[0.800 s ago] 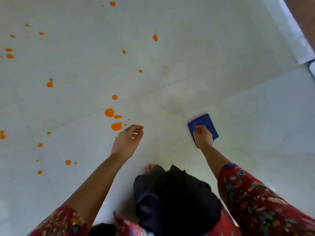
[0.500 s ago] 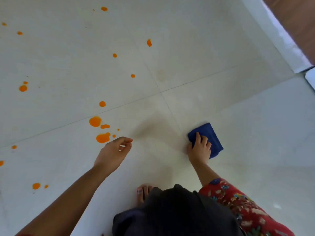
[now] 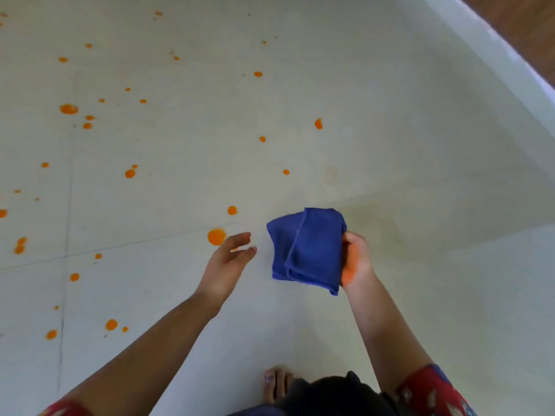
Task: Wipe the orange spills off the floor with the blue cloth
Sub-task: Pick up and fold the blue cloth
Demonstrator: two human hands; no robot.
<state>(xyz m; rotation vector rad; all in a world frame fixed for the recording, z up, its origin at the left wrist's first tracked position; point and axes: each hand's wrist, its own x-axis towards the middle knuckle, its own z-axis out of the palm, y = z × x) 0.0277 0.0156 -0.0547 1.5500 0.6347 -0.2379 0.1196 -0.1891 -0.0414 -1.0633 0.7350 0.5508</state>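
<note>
Half a second ago the blue cloth (image 3: 306, 250) lay flat on the floor (image 3: 420, 175) under the right hand (image 3: 356, 261); now it is lifted clear, folded double and held upright. The right hand's grip pinches the cloth's right edge, so the cloth hangs to the left of the grip, thumb side toward the camera and orange stain on the palm. The left hand (image 3: 226, 265) is spread and holds nothing, its fingers reaching toward the cloth's left edge without touching it, above the largest of the orange spills (image 3: 216, 236).
</note>
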